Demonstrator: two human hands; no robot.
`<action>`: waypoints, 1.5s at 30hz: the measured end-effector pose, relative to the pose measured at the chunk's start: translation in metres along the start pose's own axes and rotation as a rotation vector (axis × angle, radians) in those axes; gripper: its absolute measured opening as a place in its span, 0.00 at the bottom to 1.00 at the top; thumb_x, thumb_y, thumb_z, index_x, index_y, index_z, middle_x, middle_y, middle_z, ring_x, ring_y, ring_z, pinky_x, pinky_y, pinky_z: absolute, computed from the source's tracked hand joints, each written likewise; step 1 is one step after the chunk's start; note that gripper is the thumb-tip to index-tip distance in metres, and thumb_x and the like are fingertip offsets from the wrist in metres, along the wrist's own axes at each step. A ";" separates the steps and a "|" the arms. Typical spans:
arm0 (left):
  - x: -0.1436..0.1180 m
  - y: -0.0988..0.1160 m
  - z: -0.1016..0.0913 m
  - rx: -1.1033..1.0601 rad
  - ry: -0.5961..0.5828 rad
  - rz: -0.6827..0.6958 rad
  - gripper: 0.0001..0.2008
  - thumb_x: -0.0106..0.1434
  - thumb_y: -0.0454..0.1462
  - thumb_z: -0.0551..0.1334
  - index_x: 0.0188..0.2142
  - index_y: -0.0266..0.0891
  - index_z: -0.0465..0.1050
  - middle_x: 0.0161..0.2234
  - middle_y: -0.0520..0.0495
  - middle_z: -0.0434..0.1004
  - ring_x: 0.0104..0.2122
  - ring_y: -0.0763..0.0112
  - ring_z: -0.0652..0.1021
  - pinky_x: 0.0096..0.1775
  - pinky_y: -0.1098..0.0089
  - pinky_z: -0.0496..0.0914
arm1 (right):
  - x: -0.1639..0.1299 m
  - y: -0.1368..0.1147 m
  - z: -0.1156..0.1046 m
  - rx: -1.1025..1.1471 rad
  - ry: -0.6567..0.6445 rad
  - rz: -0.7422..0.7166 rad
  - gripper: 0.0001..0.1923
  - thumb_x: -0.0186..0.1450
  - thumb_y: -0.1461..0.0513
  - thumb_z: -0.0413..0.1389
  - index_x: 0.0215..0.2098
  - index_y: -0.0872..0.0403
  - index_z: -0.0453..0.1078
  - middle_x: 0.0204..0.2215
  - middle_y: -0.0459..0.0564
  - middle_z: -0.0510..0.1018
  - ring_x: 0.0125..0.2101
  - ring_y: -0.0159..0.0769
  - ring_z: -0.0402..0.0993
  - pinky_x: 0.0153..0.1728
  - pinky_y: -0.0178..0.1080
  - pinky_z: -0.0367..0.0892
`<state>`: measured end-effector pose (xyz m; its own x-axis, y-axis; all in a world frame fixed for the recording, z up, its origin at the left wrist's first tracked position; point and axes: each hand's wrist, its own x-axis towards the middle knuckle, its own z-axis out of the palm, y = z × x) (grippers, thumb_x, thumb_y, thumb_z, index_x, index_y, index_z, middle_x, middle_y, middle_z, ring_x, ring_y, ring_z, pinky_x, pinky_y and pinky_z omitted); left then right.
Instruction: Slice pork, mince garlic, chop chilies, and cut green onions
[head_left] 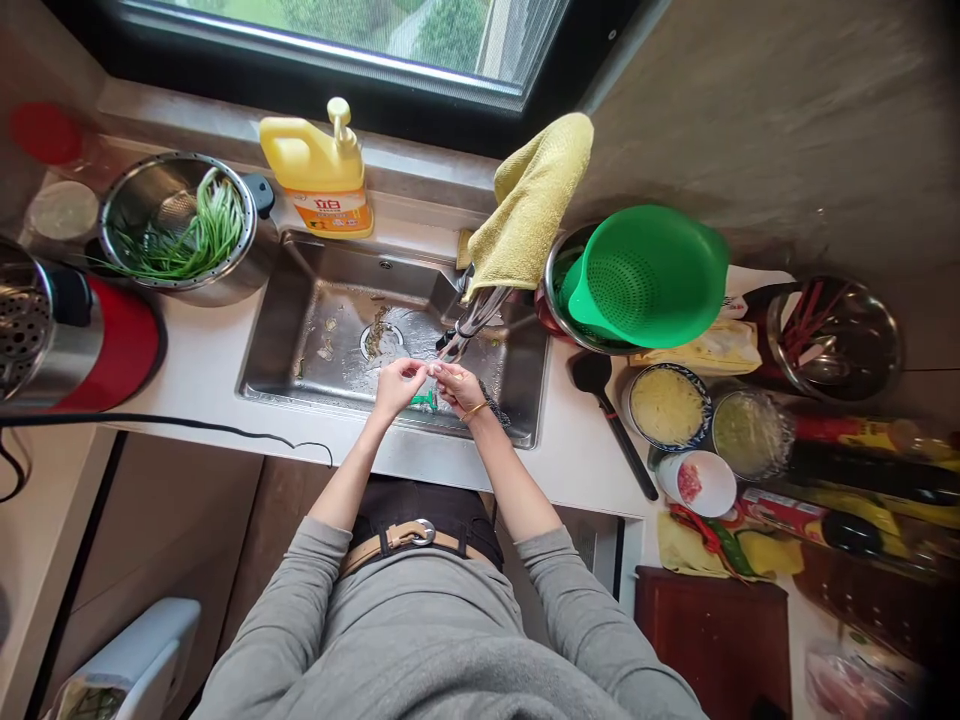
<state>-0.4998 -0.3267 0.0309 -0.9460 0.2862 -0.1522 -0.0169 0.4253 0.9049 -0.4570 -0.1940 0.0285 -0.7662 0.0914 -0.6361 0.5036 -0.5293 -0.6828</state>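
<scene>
Near the front edge of the sink (pixel 279 325), the left hand (pixel 397 386) and right hand (pixel 458 386) meet, each grip pinching a small piece (pixel 432 369) I cannot identify; picking at it seems underway beside the faucet (pixel 480 315), calling next for steadiness.

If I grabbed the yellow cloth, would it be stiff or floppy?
Probably floppy: the yellow cloth hangs in soft folds. It's likely light, since it looks like towel fabric. It might slide off easily, because it seems draped over the faucet.
</scene>
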 end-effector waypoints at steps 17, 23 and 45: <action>0.000 -0.007 0.006 0.137 0.076 0.167 0.07 0.63 0.37 0.57 0.31 0.39 0.72 0.31 0.47 0.76 0.34 0.69 0.73 0.39 0.69 0.66 | -0.006 0.005 0.008 0.014 0.002 -0.091 0.23 0.44 0.53 0.67 0.35 0.57 0.74 0.16 0.37 0.61 0.17 0.21 0.51 0.15 0.29 0.41; 0.001 -0.010 0.008 0.051 0.108 0.068 0.08 0.64 0.38 0.55 0.32 0.38 0.69 0.32 0.47 0.74 0.32 0.71 0.73 0.35 0.72 0.66 | -0.002 0.007 0.004 0.109 -0.045 -0.092 0.21 0.45 0.54 0.66 0.33 0.55 0.70 0.25 0.43 0.71 0.19 0.21 0.54 0.15 0.28 0.42; -0.001 -0.012 0.026 0.187 0.183 0.243 0.04 0.58 0.37 0.64 0.32 0.44 0.78 0.37 0.47 0.78 0.43 0.64 0.73 0.49 0.59 0.66 | 0.010 0.012 -0.004 0.236 -0.074 -0.074 0.17 0.49 0.56 0.66 0.29 0.54 0.65 0.17 0.37 0.60 0.16 0.20 0.52 0.11 0.25 0.43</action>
<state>-0.4905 -0.3094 0.0100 -0.9578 0.2470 0.1470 0.2588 0.5184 0.8151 -0.4575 -0.1960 0.0128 -0.8286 0.0800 -0.5540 0.3449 -0.7065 -0.6179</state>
